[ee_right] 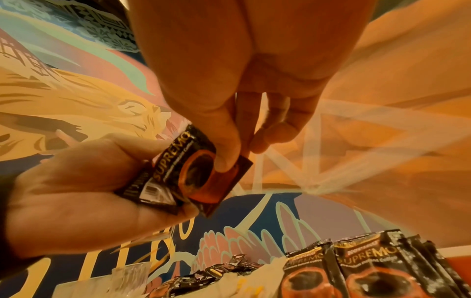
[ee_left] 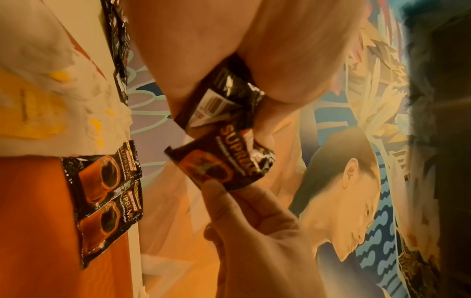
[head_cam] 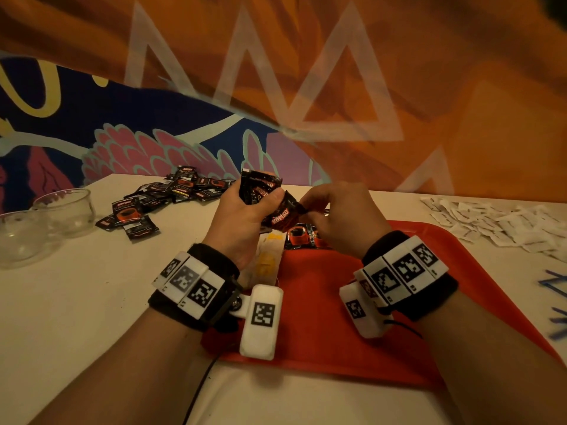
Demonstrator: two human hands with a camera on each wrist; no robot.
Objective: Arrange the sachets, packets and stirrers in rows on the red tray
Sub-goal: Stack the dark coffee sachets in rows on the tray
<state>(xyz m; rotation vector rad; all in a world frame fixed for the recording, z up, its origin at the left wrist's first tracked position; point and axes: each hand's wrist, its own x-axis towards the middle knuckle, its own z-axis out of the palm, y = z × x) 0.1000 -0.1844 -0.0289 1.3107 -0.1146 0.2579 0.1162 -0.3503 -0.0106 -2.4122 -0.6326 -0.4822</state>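
Note:
My left hand [head_cam: 260, 199] grips a bunch of black coffee sachets [head_cam: 259, 185] above the far edge of the red tray [head_cam: 337, 308]. My right hand [head_cam: 308, 207] pinches the corner of one sachet [head_cam: 283, 214] that sticks out of the bunch. In the right wrist view the thumb presses on that sachet [ee_right: 201, 175], and in the left wrist view the fingers hold its lower corner [ee_left: 219, 167]. Two sachets [ee_left: 107, 193] lie side by side at the tray's far edge. Pale packets with yellow print [head_cam: 267, 259] lie at the tray's left side.
A loose heap of black sachets [head_cam: 171, 194] lies on the table at the back left, with two glass bowls [head_cam: 61, 210] further left. White sachets [head_cam: 491, 222] are spread at the back right. Blue stirrers [head_cam: 552, 286] show at the right edge.

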